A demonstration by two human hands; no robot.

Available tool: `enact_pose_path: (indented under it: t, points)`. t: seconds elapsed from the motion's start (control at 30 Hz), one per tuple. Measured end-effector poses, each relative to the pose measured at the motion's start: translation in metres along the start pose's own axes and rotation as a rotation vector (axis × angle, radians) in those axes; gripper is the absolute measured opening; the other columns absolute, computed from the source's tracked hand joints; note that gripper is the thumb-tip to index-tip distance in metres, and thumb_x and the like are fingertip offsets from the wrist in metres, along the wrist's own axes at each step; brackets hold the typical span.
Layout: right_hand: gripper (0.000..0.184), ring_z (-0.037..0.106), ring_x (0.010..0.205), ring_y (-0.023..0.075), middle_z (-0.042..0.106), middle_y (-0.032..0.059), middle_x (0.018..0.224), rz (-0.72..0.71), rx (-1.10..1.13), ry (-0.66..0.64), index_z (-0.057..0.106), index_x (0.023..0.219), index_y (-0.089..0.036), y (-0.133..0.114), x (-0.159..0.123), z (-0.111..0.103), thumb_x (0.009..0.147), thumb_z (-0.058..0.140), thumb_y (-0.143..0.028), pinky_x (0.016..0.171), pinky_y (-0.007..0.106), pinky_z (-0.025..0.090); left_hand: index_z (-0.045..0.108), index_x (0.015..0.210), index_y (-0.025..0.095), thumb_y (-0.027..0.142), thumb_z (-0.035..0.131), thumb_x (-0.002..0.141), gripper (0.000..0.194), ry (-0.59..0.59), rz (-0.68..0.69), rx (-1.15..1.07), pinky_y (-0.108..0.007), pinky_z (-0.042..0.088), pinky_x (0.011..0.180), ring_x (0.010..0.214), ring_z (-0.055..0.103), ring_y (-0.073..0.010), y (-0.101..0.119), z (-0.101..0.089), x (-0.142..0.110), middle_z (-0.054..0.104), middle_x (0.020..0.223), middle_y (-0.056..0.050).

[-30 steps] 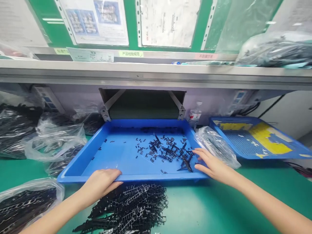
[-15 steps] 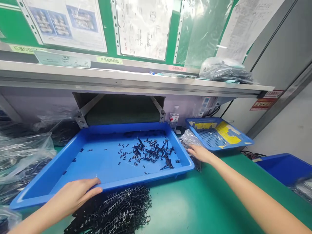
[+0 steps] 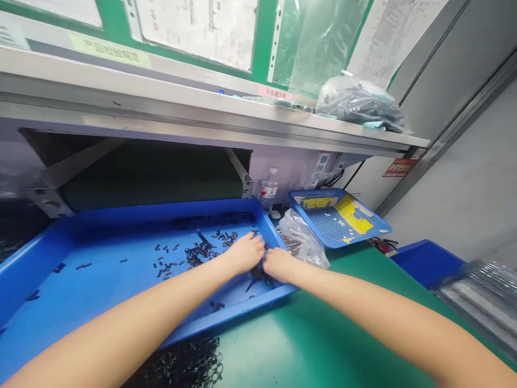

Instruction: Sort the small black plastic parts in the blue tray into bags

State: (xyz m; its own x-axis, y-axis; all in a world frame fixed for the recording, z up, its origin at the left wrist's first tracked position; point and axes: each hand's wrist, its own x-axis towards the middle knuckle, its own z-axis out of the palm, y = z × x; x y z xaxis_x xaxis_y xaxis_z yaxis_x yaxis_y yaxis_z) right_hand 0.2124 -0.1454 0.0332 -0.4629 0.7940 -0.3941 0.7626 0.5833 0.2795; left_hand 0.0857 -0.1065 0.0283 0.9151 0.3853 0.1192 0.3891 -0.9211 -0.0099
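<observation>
A shallow blue plastic tray point(image 3: 230, 312) lies in front of me, scattered with small black plastic pieces point(image 3: 169, 260). My left hand point(image 3: 244, 253) and my right hand point(image 3: 278, 264) meet over a tangle of black moulded parts point(image 3: 258, 275) near the tray's right side. The fingers of both hands curl down among the parts, and they hide much of the tangle. Whether either hand grips a piece is hidden. Below the tray's front rim lies a heap of black moulded runners point(image 3: 181, 366).
A clear bag of black parts point(image 3: 301, 240) and a perforated blue tray with yellow patches point(image 3: 337, 215) sit right of the tray, by a water bottle point(image 3: 269, 189). A conveyor opening point(image 3: 141, 172) stands behind it, beneath a metal shelf point(image 3: 202, 113). A blue bin point(image 3: 424, 264) stands farther right.
Both hands have left the tray's rim and moved together onto the black parts. The view has swung right, so the tray sits farther left. The tangle looks smaller in view.
</observation>
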Motion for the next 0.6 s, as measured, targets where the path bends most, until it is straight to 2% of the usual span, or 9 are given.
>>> enact_pose_path:
  t: [0.03, 0.1, 0.23, 0.3, 0.43, 0.5, 0.6]
  points:
    - [0.012, 0.057, 0.094, 0.0196, 0.063, 0.0087, 0.094, -0.005, 0.000, -0.019, 0.062, 0.091, -0.008, 0.000, 0.002, 0.002, 0.085, 0.051, -0.009, 0.080, 0.036, 0.046, 0.061, 0.094, 0.009, 0.000, 0.047, 0.077, 0.024, -0.034, -0.005, 0.022, -0.042, 0.030, 0.091, 0.110, 0.042, -0.0317, -0.004, 0.004, 0.007, 0.054, 0.111, -0.018]
    - [0.014, 0.059, 0.091, 0.0196, 0.064, 0.0089, 0.093, -0.020, 0.017, -0.050, 0.061, 0.094, -0.008, 0.000, 0.002, 0.005, 0.086, 0.050, -0.008, 0.078, 0.036, 0.048, 0.060, 0.100, 0.008, 0.004, 0.050, 0.078, 0.024, -0.076, -0.026, 0.042, -0.044, 0.032, 0.087, 0.109, 0.040, -0.0358, -0.011, 0.009, 0.014, 0.052, 0.114, -0.020]
    - [0.018, 0.061, 0.086, 0.0229, 0.064, 0.0142, 0.090, -0.050, 0.086, -0.063, 0.062, 0.095, -0.007, 0.001, -0.003, 0.005, 0.082, 0.050, -0.004, 0.072, 0.033, 0.049, 0.062, 0.088, 0.007, 0.015, 0.062, 0.075, 0.015, -0.159, -0.060, 0.079, -0.041, 0.037, 0.078, 0.097, 0.045, -0.0351, -0.019, 0.007, 0.002, 0.058, 0.092, -0.018]
    - [0.021, 0.061, 0.085, 0.0237, 0.063, 0.0149, 0.092, -0.050, 0.129, -0.044, 0.062, 0.097, -0.009, 0.005, -0.004, 0.000, 0.079, 0.052, -0.004, 0.068, 0.030, 0.049, 0.062, 0.087, 0.009, 0.018, 0.062, 0.076, 0.014, -0.188, -0.087, 0.095, -0.039, 0.038, 0.076, 0.093, 0.047, -0.0330, -0.023, 0.003, -0.013, 0.058, 0.089, -0.016]
    - [0.020, 0.059, 0.086, 0.0168, 0.062, 0.0060, 0.095, -0.025, 0.231, 0.034, 0.060, 0.098, -0.013, 0.026, 0.004, -0.017, 0.081, 0.052, -0.007, 0.073, 0.025, 0.047, 0.060, 0.088, 0.014, 0.022, 0.053, 0.083, 0.012, -0.224, -0.189, 0.053, -0.034, 0.040, 0.073, 0.088, 0.049, -0.0262, -0.031, -0.007, -0.056, 0.056, 0.090, -0.011]
    - [0.016, 0.058, 0.086, 0.0149, 0.061, 0.0040, 0.095, 0.026, 0.265, 0.071, 0.058, 0.099, -0.013, 0.039, 0.015, -0.025, 0.086, 0.048, -0.011, 0.076, 0.027, 0.047, 0.059, 0.087, 0.015, 0.022, 0.048, 0.086, 0.013, -0.234, -0.252, 0.002, -0.032, 0.040, 0.074, 0.086, 0.049, -0.0235, -0.033, -0.011, -0.077, 0.056, 0.089, -0.009]
    - [0.016, 0.057, 0.088, 0.0173, 0.058, 0.0059, 0.100, 0.154, 0.268, 0.096, 0.055, 0.102, -0.013, 0.052, 0.043, -0.031, 0.089, 0.048, -0.020, 0.077, 0.035, 0.048, 0.058, 0.081, 0.016, 0.023, 0.044, 0.087, 0.017, -0.227, -0.324, -0.046, -0.032, 0.039, 0.072, 0.081, 0.051, -0.0220, -0.033, -0.012, -0.105, 0.057, 0.084, -0.007]
